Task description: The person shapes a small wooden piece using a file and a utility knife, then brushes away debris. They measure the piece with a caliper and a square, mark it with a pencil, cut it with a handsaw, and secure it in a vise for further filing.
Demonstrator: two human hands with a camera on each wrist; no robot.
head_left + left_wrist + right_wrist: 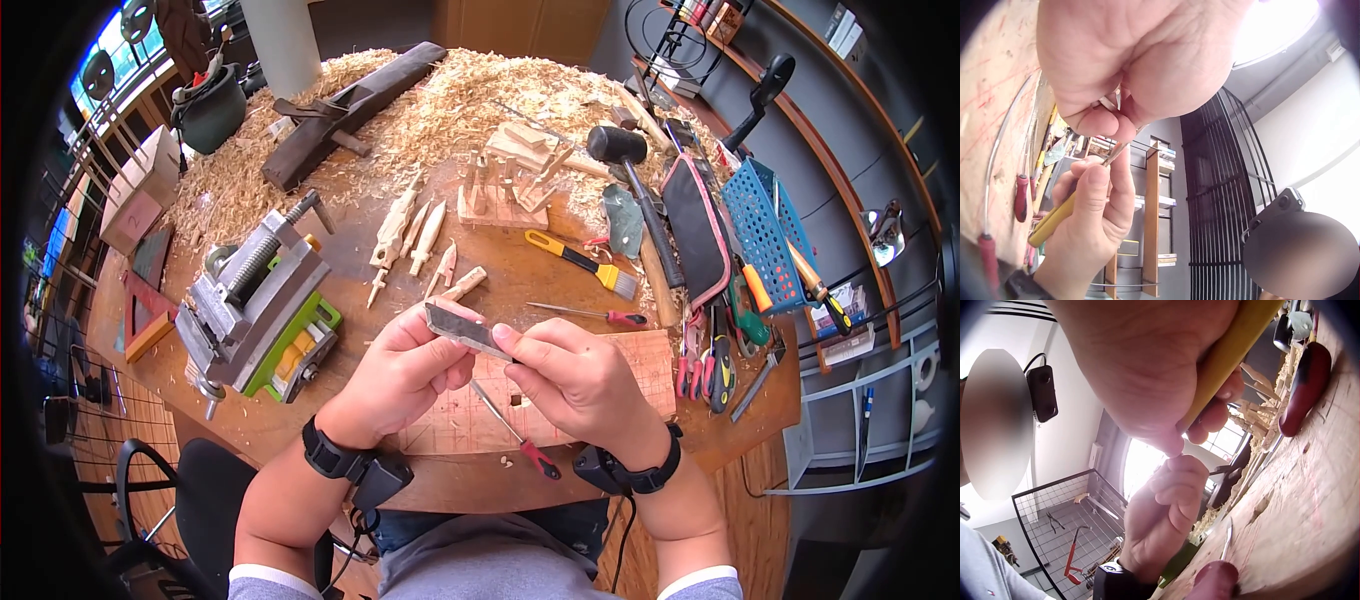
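Both hands are raised over the front of the bench around one yellow-handled chisel. Its flat dark grey blade [462,328], with a slanted end, points to the upper left. The left hand [405,372] pinches the blade near that end. Farther back, the right hand [585,385] grips it, thumb on the blade's near part, the yellow handle [1229,362] running through its palm. Below the hands lies a pale wooden board [648,372] with a small square hole and red lines. A slim red-handled tool [541,461] rests across that board.
A grey vise [250,285] stands at the left. Carved wooden pieces [398,225], a yellow brush [570,255] and a wooden block with pegs [500,205] lie beyond the hands. Shavings [540,90] cover the back. A black mallet [615,145] and blue basket [765,235] are at the right.
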